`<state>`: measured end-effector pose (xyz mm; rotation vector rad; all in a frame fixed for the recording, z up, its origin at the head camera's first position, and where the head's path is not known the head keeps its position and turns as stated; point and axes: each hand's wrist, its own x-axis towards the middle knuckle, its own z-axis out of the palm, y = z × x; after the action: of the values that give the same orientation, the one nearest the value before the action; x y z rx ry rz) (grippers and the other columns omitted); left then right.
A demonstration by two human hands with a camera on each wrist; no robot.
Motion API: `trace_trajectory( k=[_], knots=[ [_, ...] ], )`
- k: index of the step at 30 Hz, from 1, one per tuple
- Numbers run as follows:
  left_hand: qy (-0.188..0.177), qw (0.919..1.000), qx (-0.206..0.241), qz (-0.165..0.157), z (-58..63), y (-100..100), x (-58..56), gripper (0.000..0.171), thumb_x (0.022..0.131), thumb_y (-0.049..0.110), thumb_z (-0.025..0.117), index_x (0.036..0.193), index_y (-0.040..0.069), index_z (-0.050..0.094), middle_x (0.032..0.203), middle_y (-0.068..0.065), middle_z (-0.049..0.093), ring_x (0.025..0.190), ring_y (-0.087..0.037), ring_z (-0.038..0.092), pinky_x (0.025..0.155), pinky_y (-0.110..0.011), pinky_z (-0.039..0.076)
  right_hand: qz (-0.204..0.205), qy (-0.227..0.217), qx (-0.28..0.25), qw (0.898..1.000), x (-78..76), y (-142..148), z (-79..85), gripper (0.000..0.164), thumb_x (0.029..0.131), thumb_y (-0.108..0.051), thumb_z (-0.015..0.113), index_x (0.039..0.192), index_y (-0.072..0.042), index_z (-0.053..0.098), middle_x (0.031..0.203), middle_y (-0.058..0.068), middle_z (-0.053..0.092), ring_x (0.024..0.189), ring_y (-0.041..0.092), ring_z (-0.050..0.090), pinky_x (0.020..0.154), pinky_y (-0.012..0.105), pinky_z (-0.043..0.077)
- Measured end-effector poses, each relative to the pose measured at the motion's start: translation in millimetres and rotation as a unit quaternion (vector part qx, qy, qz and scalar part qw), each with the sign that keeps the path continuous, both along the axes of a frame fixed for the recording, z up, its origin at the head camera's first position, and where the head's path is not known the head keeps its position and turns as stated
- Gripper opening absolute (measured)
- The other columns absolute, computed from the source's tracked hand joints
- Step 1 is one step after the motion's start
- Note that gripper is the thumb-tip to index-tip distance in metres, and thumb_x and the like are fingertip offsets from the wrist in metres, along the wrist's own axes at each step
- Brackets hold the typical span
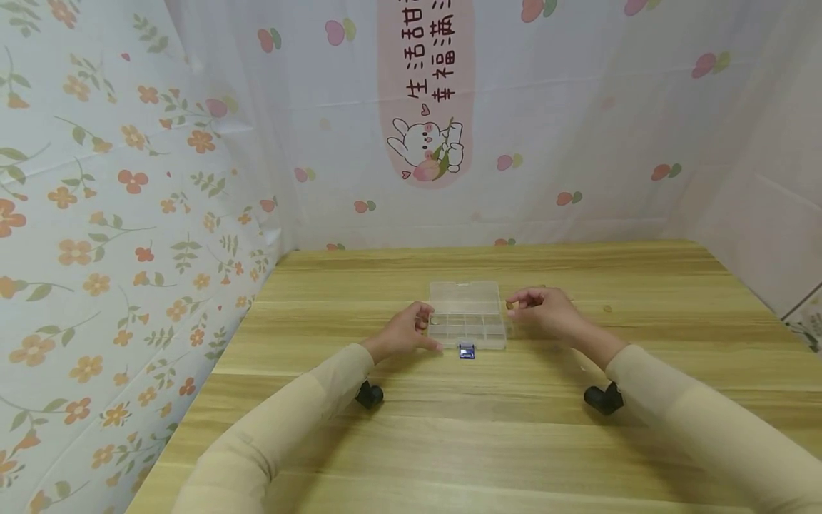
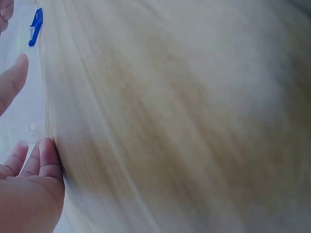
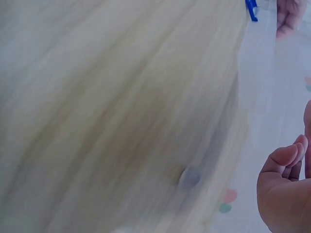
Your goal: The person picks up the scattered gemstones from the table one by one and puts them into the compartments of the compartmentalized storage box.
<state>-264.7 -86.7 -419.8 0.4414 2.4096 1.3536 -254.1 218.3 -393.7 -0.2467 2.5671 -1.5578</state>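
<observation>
A clear plastic compartment box (image 1: 439,331) lies on the table with its lid (image 1: 464,297) folded back. A blue latch (image 1: 467,351) sticks out at its front edge and also shows in the left wrist view. My left hand (image 1: 406,332) holds the box's left side, fingers curled along the edge and thumb by the front corner. Just right of the box, my right hand (image 1: 544,311) pinches a small brownish piece (image 1: 509,305) between thumb and forefinger, slightly above the table. That piece is too small to name. One tiny piece (image 1: 435,321) seems to sit in a left compartment.
Small, mostly see-through pieces lie on the wooden table (image 1: 475,442) to the right, including a yellowish one (image 1: 606,308). A small round greyish piece (image 3: 189,177) shows in the right wrist view. Patterned cloth (image 1: 552,143) hangs behind and at the left.
</observation>
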Motion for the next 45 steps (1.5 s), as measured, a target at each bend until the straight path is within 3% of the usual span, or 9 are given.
trace_trajectory(
  k=[25, 45],
  knots=[
    [0.011, 0.9998, -0.013, 0.005, -0.6, 0.4, -1.1, 0.07, 0.074, 0.013, 0.086, 0.132, 0.006, 0.047, 0.122, -0.006, 0.05, 0.105, -0.02, 0.048, 0.091, -0.033, 0.043, 0.017, -0.009, -0.019, 1.0, -17.6, -60.6, 1.3, 0.026, 0.087, -0.006, 0.073, 0.111, 0.002, 0.067, 0.086, 0.006, 0.054, 0.077, 0.02, 0.046, 0.066, 0.032, 0.044],
    [0.01, 0.9998, -0.017, 0.0, 0.0, 0.0, -0.3, 0.07, 0.075, 0.016, 0.086, 0.132, 0.007, 0.046, 0.122, -0.006, 0.05, 0.108, -0.02, 0.048, 0.093, -0.035, 0.043, 0.043, 0.009, 0.006, 0.999, -22.6, -88.6, -2.2, 0.019, 0.083, -0.001, 0.076, 0.101, 0.002, 0.071, 0.08, 0.004, 0.055, 0.072, 0.018, 0.047, 0.06, 0.026, 0.04]
  ],
)
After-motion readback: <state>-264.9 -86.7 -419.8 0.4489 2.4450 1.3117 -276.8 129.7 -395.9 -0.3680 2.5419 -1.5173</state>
